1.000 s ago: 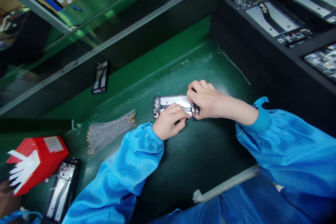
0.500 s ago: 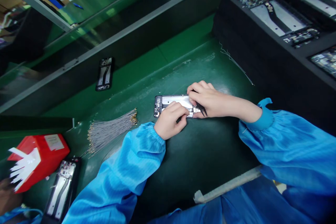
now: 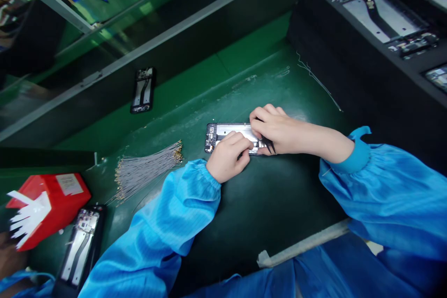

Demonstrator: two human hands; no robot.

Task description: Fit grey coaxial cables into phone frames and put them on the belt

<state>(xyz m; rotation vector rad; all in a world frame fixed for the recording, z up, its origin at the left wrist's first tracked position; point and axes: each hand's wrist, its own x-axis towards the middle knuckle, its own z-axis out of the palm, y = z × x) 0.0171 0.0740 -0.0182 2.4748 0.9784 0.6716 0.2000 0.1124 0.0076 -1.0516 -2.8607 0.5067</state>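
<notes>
An open phone frame (image 3: 223, 133) with bare circuit parts lies flat on the green mat (image 3: 265, 195) in the middle of the view. My left hand (image 3: 228, 156) rests on its near edge with the fingers curled and pressed against it. My right hand (image 3: 279, 129) covers the frame's right end, closed on black tweezers (image 3: 269, 144) whose tips point down at the frame. Both arms wear blue sleeves.
A bundle of thin grey wires with gold tips (image 3: 146, 171) lies left of the frame. Another phone frame (image 3: 142, 90) sits on the belt behind, a third (image 3: 81, 245) at the lower left beside a red box (image 3: 45, 202). A black tray of phone frames (image 3: 380, 14) stands at the right.
My hands have stayed on the frame with only small finger shifts. The view has drifted a little, so the tray at the right sits further toward the corner.
</notes>
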